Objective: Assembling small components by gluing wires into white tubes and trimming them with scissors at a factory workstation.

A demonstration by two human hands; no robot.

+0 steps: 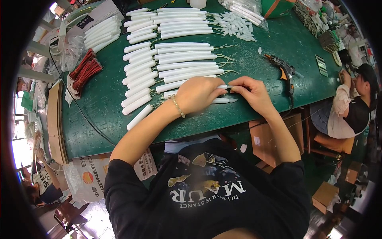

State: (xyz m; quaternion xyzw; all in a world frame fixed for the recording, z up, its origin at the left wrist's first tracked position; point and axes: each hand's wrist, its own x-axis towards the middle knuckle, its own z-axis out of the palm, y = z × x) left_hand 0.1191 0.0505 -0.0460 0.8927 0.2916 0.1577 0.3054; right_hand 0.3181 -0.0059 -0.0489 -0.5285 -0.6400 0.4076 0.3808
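Note:
At the table's near edge, my left hand (197, 94) is closed around a white candle-shaped tube (224, 87), most of it hidden in the palm. My right hand (253, 95) pinches at the tube's right end; what is between those fingertips is too small to make out. Just below lies another white tube with a pointed, flame-shaped tip (229, 100). Beyond my hands, several white candle tubes (186, 56) lie in rows, thin wires trailing from their ends. A pile of translucent flame-shaped pieces (234, 26) sits at the far end of the rows.
A glue gun (283, 71) with an orange trigger and dark cord lies to the right on the green table (262, 107). Bundled red wires (85, 71) and more white tubes (103, 34) are at the left. A co-worker (352, 103) sits at the right edge.

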